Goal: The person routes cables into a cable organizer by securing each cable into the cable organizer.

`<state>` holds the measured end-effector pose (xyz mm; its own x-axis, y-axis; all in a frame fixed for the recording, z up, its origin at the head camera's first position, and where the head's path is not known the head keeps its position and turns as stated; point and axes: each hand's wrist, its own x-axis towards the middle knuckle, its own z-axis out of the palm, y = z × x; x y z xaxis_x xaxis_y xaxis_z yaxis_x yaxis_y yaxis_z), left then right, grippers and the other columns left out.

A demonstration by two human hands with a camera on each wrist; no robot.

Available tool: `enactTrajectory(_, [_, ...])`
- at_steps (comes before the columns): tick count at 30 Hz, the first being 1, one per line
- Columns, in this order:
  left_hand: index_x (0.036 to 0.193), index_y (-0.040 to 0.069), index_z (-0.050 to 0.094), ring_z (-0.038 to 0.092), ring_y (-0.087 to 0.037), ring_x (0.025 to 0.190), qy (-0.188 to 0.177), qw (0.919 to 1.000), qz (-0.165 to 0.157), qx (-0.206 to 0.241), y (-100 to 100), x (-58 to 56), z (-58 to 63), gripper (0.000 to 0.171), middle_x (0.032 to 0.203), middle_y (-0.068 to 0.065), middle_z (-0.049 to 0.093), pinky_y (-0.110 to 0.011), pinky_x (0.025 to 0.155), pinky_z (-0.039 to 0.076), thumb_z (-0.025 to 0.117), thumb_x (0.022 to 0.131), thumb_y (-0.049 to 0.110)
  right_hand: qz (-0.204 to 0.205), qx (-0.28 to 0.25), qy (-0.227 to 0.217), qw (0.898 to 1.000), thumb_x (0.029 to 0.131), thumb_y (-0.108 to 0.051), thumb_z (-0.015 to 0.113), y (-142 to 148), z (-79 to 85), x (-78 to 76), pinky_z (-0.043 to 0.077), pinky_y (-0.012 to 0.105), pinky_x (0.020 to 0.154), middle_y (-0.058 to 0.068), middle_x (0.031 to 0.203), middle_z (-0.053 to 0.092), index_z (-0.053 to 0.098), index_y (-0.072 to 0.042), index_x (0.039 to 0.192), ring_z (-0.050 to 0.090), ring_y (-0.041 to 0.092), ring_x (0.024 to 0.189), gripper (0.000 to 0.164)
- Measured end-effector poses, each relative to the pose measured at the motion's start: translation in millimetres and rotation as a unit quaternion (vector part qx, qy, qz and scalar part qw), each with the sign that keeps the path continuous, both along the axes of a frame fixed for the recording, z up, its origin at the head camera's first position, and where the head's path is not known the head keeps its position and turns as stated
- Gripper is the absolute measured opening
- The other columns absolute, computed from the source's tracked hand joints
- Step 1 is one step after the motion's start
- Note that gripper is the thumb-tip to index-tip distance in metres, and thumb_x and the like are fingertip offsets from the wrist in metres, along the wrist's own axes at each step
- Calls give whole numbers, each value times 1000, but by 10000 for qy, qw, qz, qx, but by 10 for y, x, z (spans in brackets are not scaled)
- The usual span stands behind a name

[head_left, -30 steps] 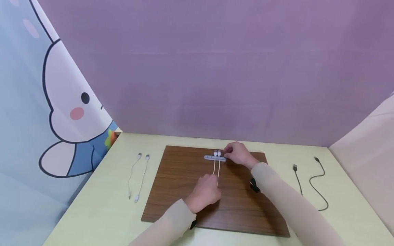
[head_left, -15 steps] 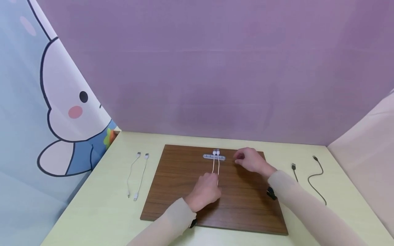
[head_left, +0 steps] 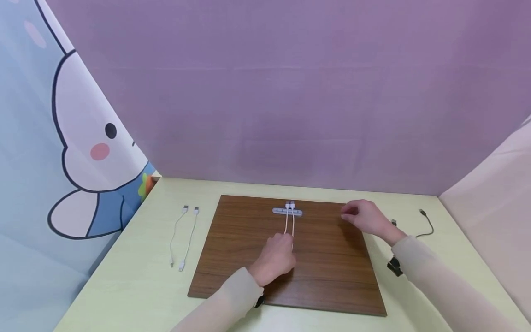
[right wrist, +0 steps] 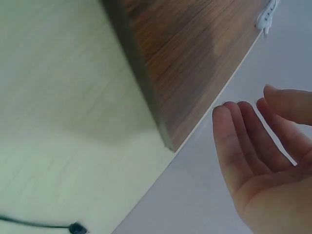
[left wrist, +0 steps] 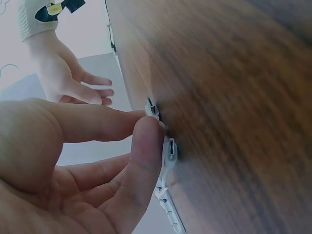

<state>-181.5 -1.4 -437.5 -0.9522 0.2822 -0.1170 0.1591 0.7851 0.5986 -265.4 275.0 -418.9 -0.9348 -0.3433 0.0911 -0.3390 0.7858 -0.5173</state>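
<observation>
My left hand point(head_left: 274, 260) is low over the middle of the brown wooden board point(head_left: 332, 281). In the left wrist view its thumb and forefinger pinch a white charging cable point(left wrist: 152, 106) by its small connector end. A second white charging cable point(left wrist: 170, 151) lies right beside it, its connector facing the camera. Both cables run up to a pale cable clip point(head_left: 278, 210) at the board's back, their USB plugs just past it. My right hand point(head_left: 365, 216) hovers by the board's back right corner, fingers loosely bent and holding nothing.
Two more white cables, one on the outside point(head_left: 172, 240) and one nearer the board point(head_left: 190, 240), lie on the pale table point(head_left: 132, 286). Right of the board, a dark cable point(head_left: 429, 226) and another dark plug point(head_left: 393, 222) are partly hidden by the right arm. A purple cloth point(head_left: 265, 115) hangs behind.
My right hand has moved away from the cable clip, rightward to the board's back right corner. The left hand stays in place on the white cable.
</observation>
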Motion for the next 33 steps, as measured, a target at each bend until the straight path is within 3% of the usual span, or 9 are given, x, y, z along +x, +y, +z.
enactTrajectory(8, [79,1,62,50,-20,50,-84,9996,106,-242,19,-22,-9,10,64,-8,53,-30,42,41,68,80,-7,1,413,376,9984,93,0,66,245,14,14,56,47,74,15,94,73,71,7,104,68,30,85,14])
enactTrajectory(13, [80,2,62,51,-19,49,-231,9994,115,-233,42,-39,-12,11,63,-7,53,-29,41,40,70,82,-5,-138,745,389,9964,93,-2,64,448,17,-8,56,52,74,20,95,72,69,9,106,69,36,86,18])
enactTrajectory(21, [82,1,63,52,-20,52,-245,9992,129,-304,56,-34,3,10,66,-8,55,-30,44,43,72,82,-3,-644,1234,-84,9902,94,-7,61,825,-56,-94,54,57,78,27,101,69,64,12,116,66,43,94,29])
enactTrajectory(28, [81,2,63,53,-20,51,-340,9991,167,-173,50,-38,-11,11,65,-7,55,-30,44,43,73,83,-2,-906,1640,-617,9804,94,-8,59,974,-60,-129,52,59,79,35,108,64,59,16,119,64,49,99,35])
enactTrajectory(30, [80,2,62,52,-20,51,-303,9992,162,-184,50,-34,-14,12,65,-7,55,-30,44,42,73,82,-2,-956,1675,-774,9782,93,-9,58,1001,-69,-135,53,55,74,34,102,65,61,16,108,65,45,89,29])
enactTrajectory(33, [80,2,62,52,-20,51,-287,9993,162,-197,53,-29,-13,12,65,-7,55,-30,44,42,73,83,-1,-1078,1682,-1057,9741,92,-11,55,1035,-88,-143,49,42,59,19,75,59,55,6,78,56,29,65,22])
